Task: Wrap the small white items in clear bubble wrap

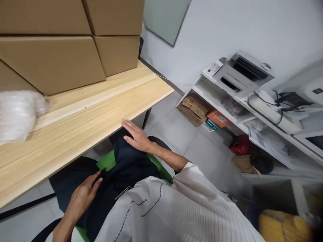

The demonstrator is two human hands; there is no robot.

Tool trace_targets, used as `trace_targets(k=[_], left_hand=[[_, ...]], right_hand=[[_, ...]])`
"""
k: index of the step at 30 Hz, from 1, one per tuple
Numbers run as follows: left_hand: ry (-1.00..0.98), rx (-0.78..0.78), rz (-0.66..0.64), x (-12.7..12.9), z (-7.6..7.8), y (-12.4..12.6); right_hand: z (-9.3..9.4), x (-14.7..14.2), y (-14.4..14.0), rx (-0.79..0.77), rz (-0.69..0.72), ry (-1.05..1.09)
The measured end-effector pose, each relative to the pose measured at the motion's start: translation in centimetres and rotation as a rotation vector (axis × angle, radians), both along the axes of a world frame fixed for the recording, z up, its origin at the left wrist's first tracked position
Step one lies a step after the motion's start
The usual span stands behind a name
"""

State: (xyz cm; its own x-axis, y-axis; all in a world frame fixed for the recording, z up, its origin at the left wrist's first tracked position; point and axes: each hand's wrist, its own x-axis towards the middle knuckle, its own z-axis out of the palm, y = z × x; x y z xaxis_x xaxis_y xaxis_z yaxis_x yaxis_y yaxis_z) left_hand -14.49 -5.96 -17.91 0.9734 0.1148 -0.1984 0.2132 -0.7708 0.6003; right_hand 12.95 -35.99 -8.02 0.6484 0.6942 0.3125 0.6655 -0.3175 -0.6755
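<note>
My left hand (85, 193) lies on the dark trousers (108, 188) over my thigh, fingers stretched forward and holding nothing. Its fingertips are close to a green patch (107, 161), seemingly part of the seat, between my legs. Further right, my right hand (137, 137) is open above the other knee, with its fingertips at the front edge of the wooden table (106, 114). Whether those fingertips press on the edge or only hover by it, I cannot tell. Nothing is in this hand either.
Stacked cardboard boxes (58, 64) stand at the back of the table. A clear plastic-wrapped bundle (19, 114) lies at the left. On the right, a white shelf (214, 95) bears a printer (242, 74), with boxes and papers below. Grey floor tiles (176, 124) lie between.
</note>
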Motion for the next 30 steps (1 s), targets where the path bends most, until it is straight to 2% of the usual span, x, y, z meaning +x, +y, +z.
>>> trace_targets(k=[11, 15, 17, 21, 24, 27, 30], left_hand=[[0.031, -0.09, 0.006, 3.3, 4.0, -1.6], [-0.003, -0.154, 0.002, 3.8, 5.8, -2.7], [-0.027, -0.194, 0.013, 3.9, 6.2, -3.0], [-0.034, -0.222, 0.025, 4.0, 6.1, -3.1], [-0.033, -0.23, 0.012, 3.9, 6.0, -3.1], [-0.009, -0.313, 0.032, 3.7, 6.4, -3.2], [0.047, -0.602, 0.059, 3.4, 6.9, -3.2]], right_hand=[[-1.6, -2.7, -3.8, 0.165, -0.191, 0.282], [-1.3, -4.0, -4.6, 0.146, -0.249, 0.398], [-0.9, -4.2, -4.8, 0.14, -0.258, 0.377], [0.5, -3.8, -5.4, 0.157, -0.127, 0.225], [1.5, -3.7, -5.6, 0.168, -0.102, 0.242], [2.4, -3.4, -5.2, 0.314, -0.084, 0.452], [3.8, -2.7, -4.3, 0.532, 0.005, 0.765]])
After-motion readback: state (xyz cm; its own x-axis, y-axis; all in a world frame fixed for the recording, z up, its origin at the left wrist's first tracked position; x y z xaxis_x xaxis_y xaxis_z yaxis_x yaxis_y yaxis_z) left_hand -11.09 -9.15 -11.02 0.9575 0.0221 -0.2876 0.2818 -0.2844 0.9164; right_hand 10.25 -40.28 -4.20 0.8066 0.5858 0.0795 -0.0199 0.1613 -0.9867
